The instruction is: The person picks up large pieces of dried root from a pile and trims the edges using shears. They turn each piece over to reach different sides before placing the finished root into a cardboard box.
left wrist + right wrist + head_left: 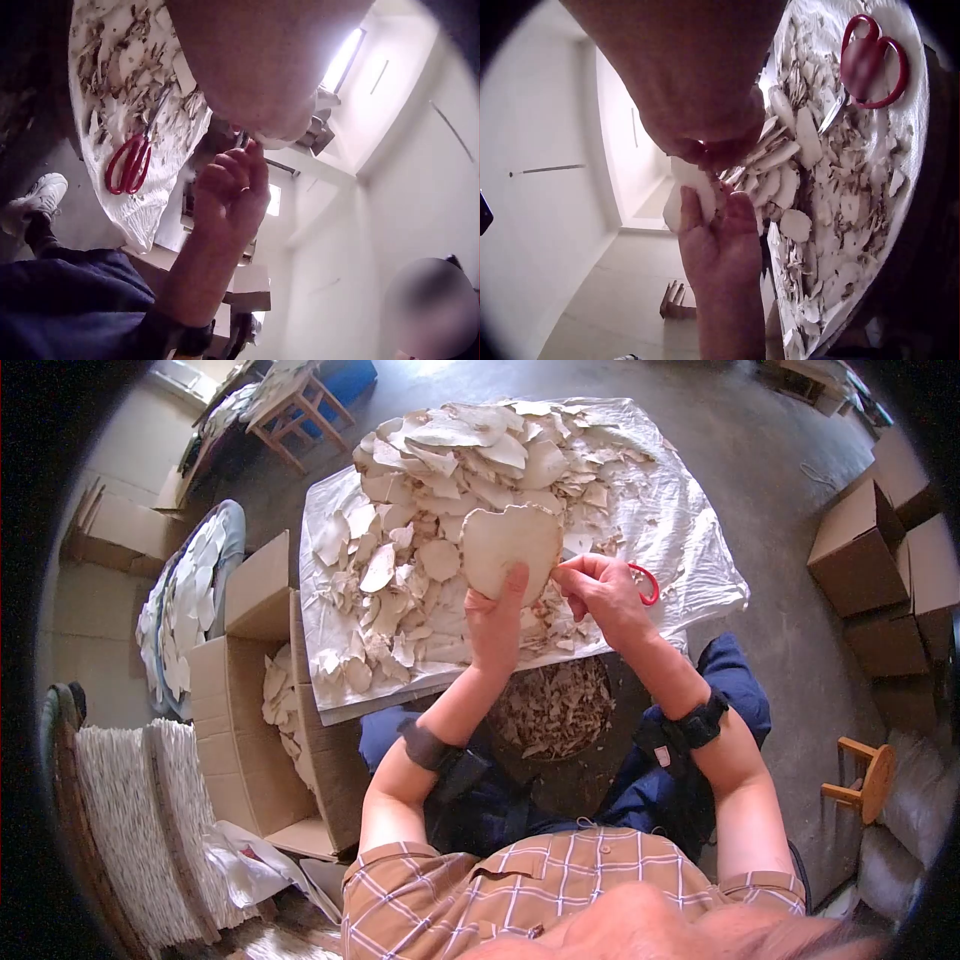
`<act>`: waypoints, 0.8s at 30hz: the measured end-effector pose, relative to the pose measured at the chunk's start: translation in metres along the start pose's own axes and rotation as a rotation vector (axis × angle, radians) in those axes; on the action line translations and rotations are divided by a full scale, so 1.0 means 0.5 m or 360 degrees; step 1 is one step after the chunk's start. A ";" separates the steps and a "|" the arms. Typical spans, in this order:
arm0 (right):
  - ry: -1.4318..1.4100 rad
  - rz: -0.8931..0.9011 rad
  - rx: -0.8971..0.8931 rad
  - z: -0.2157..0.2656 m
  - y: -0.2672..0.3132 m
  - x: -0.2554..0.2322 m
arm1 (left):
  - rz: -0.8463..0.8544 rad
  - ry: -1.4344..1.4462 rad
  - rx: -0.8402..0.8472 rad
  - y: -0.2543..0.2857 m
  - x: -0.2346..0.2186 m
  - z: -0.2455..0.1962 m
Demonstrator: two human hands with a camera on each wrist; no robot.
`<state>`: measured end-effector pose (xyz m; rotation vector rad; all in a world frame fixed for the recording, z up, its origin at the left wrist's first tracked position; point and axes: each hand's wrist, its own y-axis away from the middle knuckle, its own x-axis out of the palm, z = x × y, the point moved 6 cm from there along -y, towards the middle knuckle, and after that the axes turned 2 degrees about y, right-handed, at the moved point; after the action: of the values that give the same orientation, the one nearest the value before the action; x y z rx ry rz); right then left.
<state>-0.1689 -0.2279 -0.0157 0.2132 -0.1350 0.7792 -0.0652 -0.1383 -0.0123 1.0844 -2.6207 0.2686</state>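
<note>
My left hand holds up a large flat cream-coloured dried slice with a rough brownish rim, its thumb lying on the face. At the slice's right edge are the curled fingers of my right hand, with thumb and index pinched together at the rim. The right wrist view shows the slice from the side, between the two hands. Red-handled scissors lie on the white cloth; in the head view the right hand partly hides them. Behind the slice rises a heap of similar pale pieces.
White cloth covers the work table, strewn with slices and scraps. Below its front edge, between the knees, a round container holds trimmings. An open cardboard box stands at the left, more boxes and a wooden stool at the right.
</note>
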 end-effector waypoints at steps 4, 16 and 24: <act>0.0595 -0.0205 -0.0458 0.029 0.009 -0.003 | 0.0016 -0.0310 0.0231 0.011 0.012 -0.018; 0.1489 -0.0537 -0.1009 0.124 0.031 -0.030 | 0.0385 -0.0260 -0.0185 -0.042 -0.019 -0.010; 0.1710 -0.0249 -0.1536 0.136 0.059 0.015 | 0.1003 -0.0691 -0.0334 -0.003 0.011 0.006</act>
<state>-0.1874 -0.2187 0.0559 -1.0945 0.5205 0.5155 -0.0687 -0.1437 -0.0131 0.2359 -3.2262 -0.1350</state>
